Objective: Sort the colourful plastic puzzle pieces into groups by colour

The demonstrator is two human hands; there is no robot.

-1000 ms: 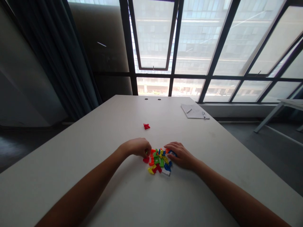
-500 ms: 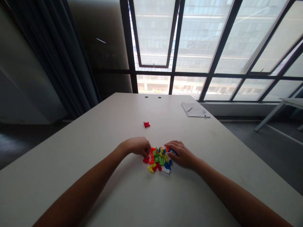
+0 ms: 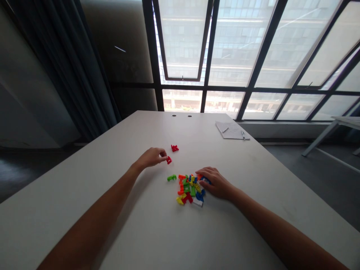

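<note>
A pile of small coloured plastic pieces point(image 3: 191, 189) lies on the white table point(image 3: 140, 225) in front of me. My left hand point(image 3: 152, 156) is stretched forward and pinches a small red piece point(image 3: 168, 160) in its fingertips, just short of another red piece point(image 3: 174, 148) lying alone farther out. A green piece point(image 3: 171, 177) sits by itself at the pile's left edge. My right hand point(image 3: 215, 183) rests on the right side of the pile, fingers curled over a blue piece.
A sheet of paper point(image 3: 230, 131) with a pen point(image 3: 243, 135) lies at the table's far right. Two cable holes point(image 3: 181, 115) mark the far edge. Big windows stand beyond, a dark curtain point(image 3: 70, 67) at left, another table's legs point(image 3: 323, 138) at right.
My left hand has left the pile with a red piece and moved forward toward the lone red piece. A green piece now lies uncovered beside the pile. The right hand stays put.
</note>
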